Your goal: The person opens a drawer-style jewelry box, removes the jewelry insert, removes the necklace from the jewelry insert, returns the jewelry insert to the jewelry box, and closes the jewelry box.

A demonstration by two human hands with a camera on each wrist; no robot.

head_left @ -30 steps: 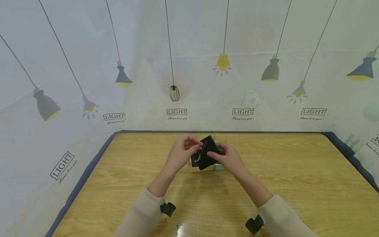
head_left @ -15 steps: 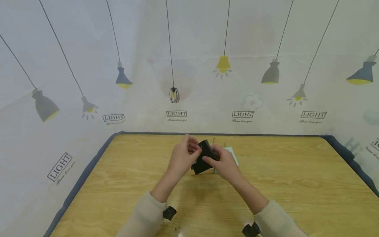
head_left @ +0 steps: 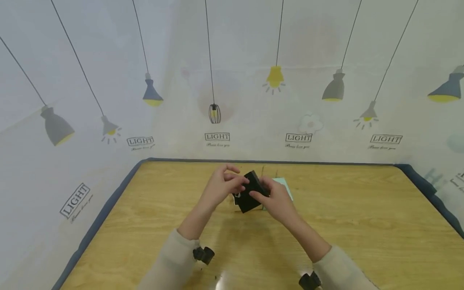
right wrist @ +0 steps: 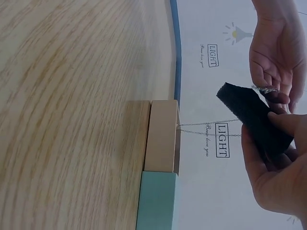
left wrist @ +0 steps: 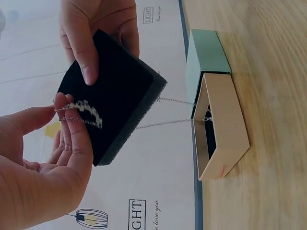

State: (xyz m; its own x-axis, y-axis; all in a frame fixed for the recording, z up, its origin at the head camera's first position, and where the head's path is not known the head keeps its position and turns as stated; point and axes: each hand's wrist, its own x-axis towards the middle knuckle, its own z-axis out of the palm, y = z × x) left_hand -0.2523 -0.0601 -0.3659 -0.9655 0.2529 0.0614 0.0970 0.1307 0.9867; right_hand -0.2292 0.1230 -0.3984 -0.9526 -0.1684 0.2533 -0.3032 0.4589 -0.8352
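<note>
My right hand [head_left: 277, 199] grips a black foam pad [left wrist: 115, 91] by one side, thumb on its face, tilted above the table. My left hand [left wrist: 53, 167] pinches a thin silver necklace [left wrist: 88, 110] between thumb and fingers at the pad's face. The necklace's sparkling part lies against the pad and the fingertips. Two strands of chain [right wrist: 206, 130] run from behind the pad down into an open peach box tray [left wrist: 235, 129]. A mint green box part [left wrist: 208, 60] adjoins the tray. In the head view the hands and pad hide most of the box.
The box stands on a wood-grain table [head_left: 163, 209] near its far side. Behind rises a pale wall covering [head_left: 246, 96] printed with lamps, bordered by a dark blue strip [head_left: 326, 163] along the table edge.
The pad has come down slightly and turned, showing its thick edge. My left fingers have shifted over its face and spread more, and the mint green part shows more beside my right hand.
</note>
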